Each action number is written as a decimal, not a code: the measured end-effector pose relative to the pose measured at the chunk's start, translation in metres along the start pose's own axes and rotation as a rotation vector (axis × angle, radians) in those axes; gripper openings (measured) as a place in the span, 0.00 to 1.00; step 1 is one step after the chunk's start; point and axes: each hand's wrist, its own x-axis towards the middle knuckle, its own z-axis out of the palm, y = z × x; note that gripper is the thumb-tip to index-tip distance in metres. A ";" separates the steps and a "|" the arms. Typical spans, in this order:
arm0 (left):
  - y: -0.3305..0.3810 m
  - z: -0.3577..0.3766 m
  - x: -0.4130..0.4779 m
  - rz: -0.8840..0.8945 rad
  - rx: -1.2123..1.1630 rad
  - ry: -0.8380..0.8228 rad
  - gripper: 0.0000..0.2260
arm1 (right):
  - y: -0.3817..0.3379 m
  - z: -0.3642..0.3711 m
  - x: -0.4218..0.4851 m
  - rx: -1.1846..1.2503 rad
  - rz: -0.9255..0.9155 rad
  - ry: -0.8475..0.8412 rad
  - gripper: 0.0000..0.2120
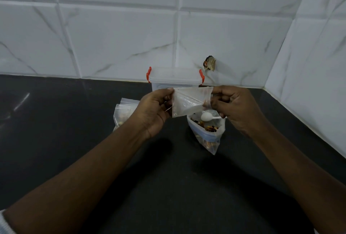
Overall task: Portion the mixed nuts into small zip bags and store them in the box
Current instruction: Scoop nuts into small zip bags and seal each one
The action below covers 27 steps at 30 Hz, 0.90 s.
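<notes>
While the left hand and right hand each pinch a top corner of the small zip bag just before the box, its lips likely want an even, gentle parting.

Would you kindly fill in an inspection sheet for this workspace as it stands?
Surface: black countertop.
Job's things: small zip bag held up; open bag of mixed nuts with white spoon in it; filled zip bags at left; lidded box with orange latches by the wall.
Clutter: nothing seen.
Grippers: left hand and right hand pinch the small zip bag's top corners.
Cables: nothing seen.
Surroundings: white marbled tile wall with a broken hole.
</notes>
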 end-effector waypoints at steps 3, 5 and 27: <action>0.002 -0.001 -0.002 -0.029 -0.008 -0.051 0.04 | 0.000 -0.001 0.001 0.002 0.003 0.021 0.12; 0.003 -0.002 -0.003 -0.065 0.003 -0.093 0.10 | -0.001 -0.003 0.001 -0.013 0.000 0.055 0.12; -0.028 0.003 -0.009 1.016 1.664 -0.095 0.33 | 0.003 0.031 -0.008 -0.100 0.000 -0.022 0.10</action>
